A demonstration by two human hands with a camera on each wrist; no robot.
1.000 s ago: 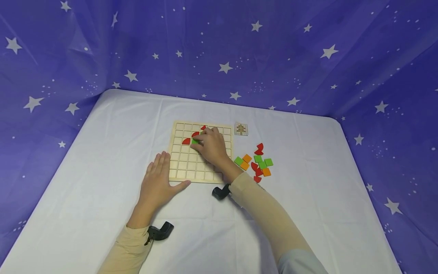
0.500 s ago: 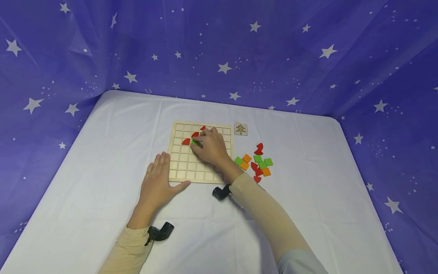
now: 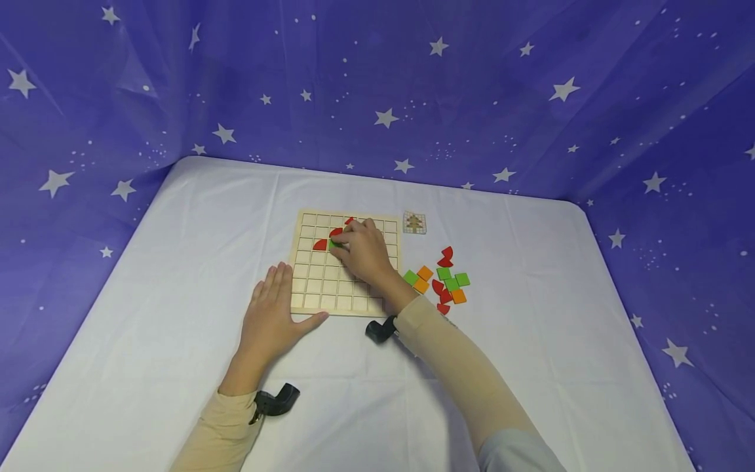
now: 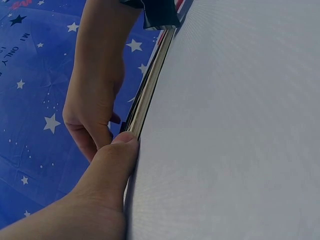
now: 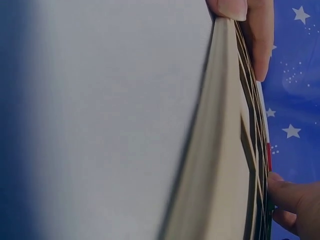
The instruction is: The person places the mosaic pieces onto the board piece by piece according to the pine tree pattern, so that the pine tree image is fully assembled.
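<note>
A wooden grid board lies on the white table. My right hand reaches over its upper middle and pinches a green square tile between thumb and fingers, down at the grid. Most of that tile is hidden by the fingers. To its left a red quarter-circle piece sits in a cell, and more red pieces show above. My left hand lies flat with straight fingers along the board's left edge. Its thumb presses at the near edge of the board, as the left wrist view shows.
Right of the board lie loose orange tiles, green tiles and red quarter-circle pieces. Near the board's upper right corner is a small pattern card with a tree picture. A starry blue cloth hangs behind the table.
My right fingertips have shifted very slightly over the green tile, so a little less of it shows. The left hand has stayed in place.
</note>
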